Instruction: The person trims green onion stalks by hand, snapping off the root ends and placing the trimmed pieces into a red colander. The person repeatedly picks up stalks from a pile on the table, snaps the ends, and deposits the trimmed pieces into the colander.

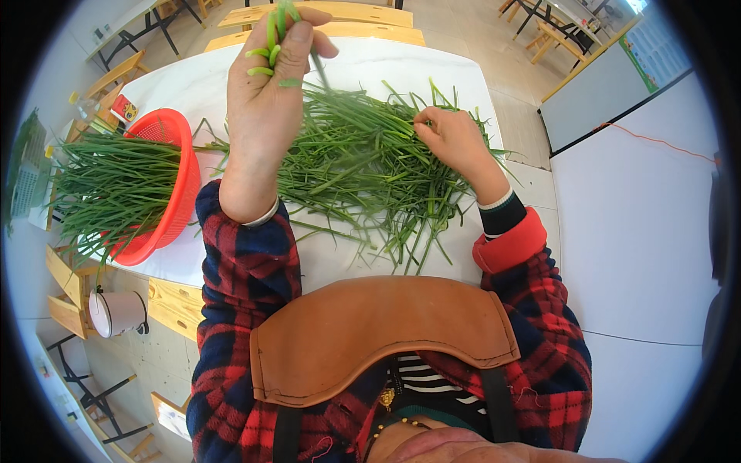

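My left hand [270, 100] is raised over the table's far side, closed round a small bunch of chives [273, 46]; pale green ends stick out between thumb and fingers, and the leaves trail down behind the hand, blurred. A large loose heap of green chives [347, 177] spreads across the white table [386, 62]. At the heap's right side, my right hand [455, 145] has thumb and fingers pinched together on chive stalks, their exact number hidden. Left of my left forearm, a red plastic basket [184, 174] leans on its side, with more chives [116, 177] spilling out of it.
A small red packet [123, 108] lies beyond the basket. Wooden benches [340, 14] stand along the table's far side, and another bench [174, 307] is at the near left. A pale bucket [117, 312] is on the floor at left. A white cabinet [625, 193] stands at right.
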Action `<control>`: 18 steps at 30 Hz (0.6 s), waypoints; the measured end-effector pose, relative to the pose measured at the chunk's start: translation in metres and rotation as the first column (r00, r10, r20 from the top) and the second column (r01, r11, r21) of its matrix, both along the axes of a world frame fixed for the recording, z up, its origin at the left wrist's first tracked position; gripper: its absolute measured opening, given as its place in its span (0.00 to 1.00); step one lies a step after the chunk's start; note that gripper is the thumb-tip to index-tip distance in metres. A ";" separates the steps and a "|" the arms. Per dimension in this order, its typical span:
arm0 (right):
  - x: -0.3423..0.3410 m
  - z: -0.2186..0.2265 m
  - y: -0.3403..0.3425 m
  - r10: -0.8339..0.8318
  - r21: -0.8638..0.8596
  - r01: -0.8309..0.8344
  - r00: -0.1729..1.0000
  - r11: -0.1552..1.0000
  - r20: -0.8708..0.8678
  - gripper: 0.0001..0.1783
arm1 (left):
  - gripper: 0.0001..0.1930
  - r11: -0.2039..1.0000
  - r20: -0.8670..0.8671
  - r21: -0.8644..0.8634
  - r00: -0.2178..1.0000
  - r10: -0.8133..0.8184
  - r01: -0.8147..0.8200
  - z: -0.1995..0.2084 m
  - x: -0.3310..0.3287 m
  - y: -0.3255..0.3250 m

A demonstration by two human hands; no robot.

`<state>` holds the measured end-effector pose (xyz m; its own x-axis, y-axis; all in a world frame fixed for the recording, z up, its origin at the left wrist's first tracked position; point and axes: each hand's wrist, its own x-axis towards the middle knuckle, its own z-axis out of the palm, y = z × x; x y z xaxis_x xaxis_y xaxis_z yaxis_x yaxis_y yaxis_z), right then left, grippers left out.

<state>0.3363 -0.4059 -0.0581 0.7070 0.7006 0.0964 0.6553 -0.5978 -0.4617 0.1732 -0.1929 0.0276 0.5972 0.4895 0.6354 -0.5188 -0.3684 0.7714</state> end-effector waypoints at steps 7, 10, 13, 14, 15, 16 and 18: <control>0.005 -0.011 0.012 0.104 -0.244 -0.032 0.951 0.969 0.291 0.13 | 0.13 1.000 -0.029 -0.009 1.000 -0.008 0.008 0.001 -0.001 -0.003; 0.006 -0.014 0.016 0.114 -0.283 -0.024 0.946 0.959 0.304 0.13 | 0.13 0.999 -0.031 0.035 0.999 -0.031 0.032 0.000 -0.001 -0.005; 0.007 -0.017 0.022 0.110 -0.294 -0.019 0.948 0.955 0.297 0.11 | 0.13 0.995 -0.026 0.036 0.996 -0.087 0.088 -0.001 0.001 -0.006; 0.007 -0.018 0.023 0.104 -0.272 -0.021 0.950 0.962 0.296 0.09 | 0.12 0.994 -0.025 0.026 0.994 -0.107 0.107 -0.002 0.001 -0.006; 0.007 -0.018 0.023 0.102 -0.250 -0.027 0.951 0.968 0.291 0.08 | 0.13 0.993 -0.022 0.049 0.994 -0.106 0.107 -0.003 0.002 -0.007; 0.007 -0.019 0.023 0.091 -0.206 -0.023 0.941 0.978 0.325 0.08 | 0.13 0.992 -0.019 0.072 0.994 -0.103 0.104 -0.004 0.003 -0.007; 0.006 -0.017 0.020 0.074 -0.122 -0.029 0.922 0.992 0.381 0.07 | 0.14 0.991 -0.010 0.074 0.994 -0.108 0.108 -0.005 0.006 -0.008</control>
